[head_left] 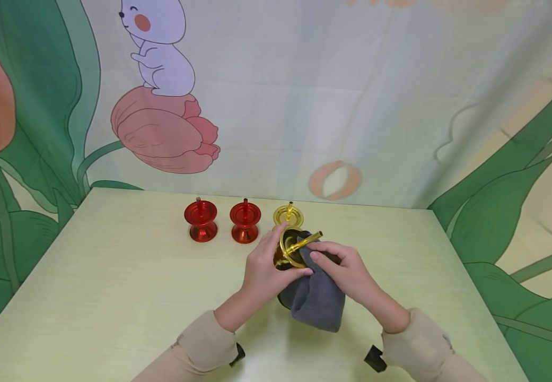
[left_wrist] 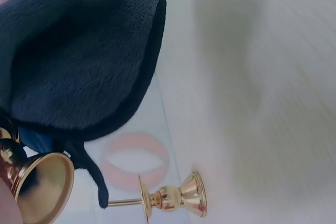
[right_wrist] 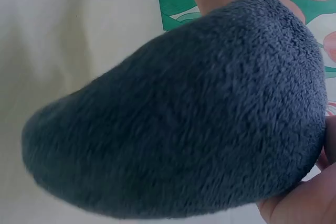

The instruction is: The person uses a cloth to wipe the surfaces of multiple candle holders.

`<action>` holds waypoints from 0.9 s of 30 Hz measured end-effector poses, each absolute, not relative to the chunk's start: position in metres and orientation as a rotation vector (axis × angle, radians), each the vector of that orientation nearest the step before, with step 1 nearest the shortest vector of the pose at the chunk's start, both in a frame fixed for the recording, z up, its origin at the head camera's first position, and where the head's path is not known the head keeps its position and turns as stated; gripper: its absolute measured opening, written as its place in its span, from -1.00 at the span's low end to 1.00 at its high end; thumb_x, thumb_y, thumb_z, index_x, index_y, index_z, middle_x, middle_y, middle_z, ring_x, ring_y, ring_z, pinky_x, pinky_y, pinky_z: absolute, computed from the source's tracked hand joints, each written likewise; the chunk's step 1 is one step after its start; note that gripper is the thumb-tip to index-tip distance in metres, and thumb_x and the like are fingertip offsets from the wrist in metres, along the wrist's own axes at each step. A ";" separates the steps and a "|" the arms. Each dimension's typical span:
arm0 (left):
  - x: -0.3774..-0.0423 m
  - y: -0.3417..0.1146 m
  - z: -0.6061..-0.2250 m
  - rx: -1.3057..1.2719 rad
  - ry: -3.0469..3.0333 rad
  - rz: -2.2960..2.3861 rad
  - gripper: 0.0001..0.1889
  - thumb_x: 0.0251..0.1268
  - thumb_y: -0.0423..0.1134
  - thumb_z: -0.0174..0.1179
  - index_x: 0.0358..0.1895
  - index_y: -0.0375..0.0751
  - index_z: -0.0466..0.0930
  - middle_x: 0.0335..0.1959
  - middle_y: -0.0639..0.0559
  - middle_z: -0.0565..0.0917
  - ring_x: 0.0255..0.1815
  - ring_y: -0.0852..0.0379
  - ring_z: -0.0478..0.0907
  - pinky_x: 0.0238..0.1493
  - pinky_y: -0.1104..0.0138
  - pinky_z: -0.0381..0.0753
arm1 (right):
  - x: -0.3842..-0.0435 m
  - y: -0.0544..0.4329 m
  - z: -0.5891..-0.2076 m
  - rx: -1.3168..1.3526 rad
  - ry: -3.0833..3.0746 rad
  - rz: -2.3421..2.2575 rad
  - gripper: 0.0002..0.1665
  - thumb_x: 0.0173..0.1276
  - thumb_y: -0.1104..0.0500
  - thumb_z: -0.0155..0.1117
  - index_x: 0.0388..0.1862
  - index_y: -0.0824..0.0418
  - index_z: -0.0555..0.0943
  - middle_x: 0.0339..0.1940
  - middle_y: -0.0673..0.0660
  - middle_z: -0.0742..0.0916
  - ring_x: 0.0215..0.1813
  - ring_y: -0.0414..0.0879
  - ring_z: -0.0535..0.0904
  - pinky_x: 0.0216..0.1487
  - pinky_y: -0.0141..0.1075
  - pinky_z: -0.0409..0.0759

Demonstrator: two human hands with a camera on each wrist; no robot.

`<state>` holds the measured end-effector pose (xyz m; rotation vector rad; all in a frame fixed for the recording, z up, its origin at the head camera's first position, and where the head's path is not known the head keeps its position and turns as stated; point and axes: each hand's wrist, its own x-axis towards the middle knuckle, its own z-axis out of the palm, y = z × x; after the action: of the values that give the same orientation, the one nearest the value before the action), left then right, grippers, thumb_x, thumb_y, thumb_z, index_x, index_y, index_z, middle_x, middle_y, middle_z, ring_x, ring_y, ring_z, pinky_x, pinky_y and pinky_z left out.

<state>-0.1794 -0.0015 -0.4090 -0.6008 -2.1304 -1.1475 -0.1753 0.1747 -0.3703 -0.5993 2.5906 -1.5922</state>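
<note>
Above the table my left hand (head_left: 263,273) holds a shiny gold candle holder (head_left: 308,241), thumb and fingers around its dish. The holder is tilted, its thin stem pointing up to the right. My right hand (head_left: 352,270) pinches a dark grey plush cloth (head_left: 322,305) against the dish beside the stem. The cloth drapes below both hands and hides part of the holder. In the left wrist view, the holder's flared round base (left_wrist: 50,188) shows under the cloth. Cloth fills most of the right wrist view and covers much of the hands there.
Behind my hands a second gold candle holder (head_left: 296,216) stands upright near the table's back edge. Two red candle holders (head_left: 202,215) stand in line to its left. A printed curtain (head_left: 266,122) hangs behind the pale table (head_left: 128,276).
</note>
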 end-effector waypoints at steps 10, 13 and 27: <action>-0.175 -0.012 -0.398 -0.799 -2.342 -1.366 -0.02 -0.41 -0.03 0.47 0.27 -0.11 0.18 0.03 0.00 0.54 -0.29 0.19 0.50 -0.42 0.47 0.48 | -0.181 0.182 -0.363 -0.721 2.635 -1.469 -0.83 0.20 0.27 0.16 -0.26 0.31 0.62 -0.39 0.18 0.63 -0.44 -0.32 0.47 -0.46 -0.43 0.47; -0.176 -0.014 -0.396 -0.817 -2.396 -1.561 -0.02 -0.34 -0.07 0.45 0.28 -0.07 0.08 0.13 0.07 0.48 -0.21 0.21 0.53 -0.43 0.50 0.43 | -0.182 0.183 -0.362 -0.747 2.630 -1.481 -0.85 0.20 0.29 0.16 -0.28 0.31 0.61 -0.38 0.16 0.63 -0.41 -0.32 0.48 -0.42 -0.42 0.50; -0.187 -0.028 -0.393 -0.937 -2.490 -1.914 -0.17 -0.24 0.07 0.32 0.24 -0.07 0.25 0.34 0.01 0.18 0.25 0.03 0.30 -0.11 0.30 0.57 | -0.180 0.186 -0.364 -0.798 2.536 -1.524 -0.80 0.22 0.29 0.14 -0.19 0.34 0.59 -0.25 0.24 0.65 -0.26 -0.33 0.55 -0.28 -0.42 0.55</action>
<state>-0.1873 -0.0284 -0.3929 -0.9374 -2.4904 -1.9137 -0.1805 0.1857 -0.3642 -0.7982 2.5363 -1.5236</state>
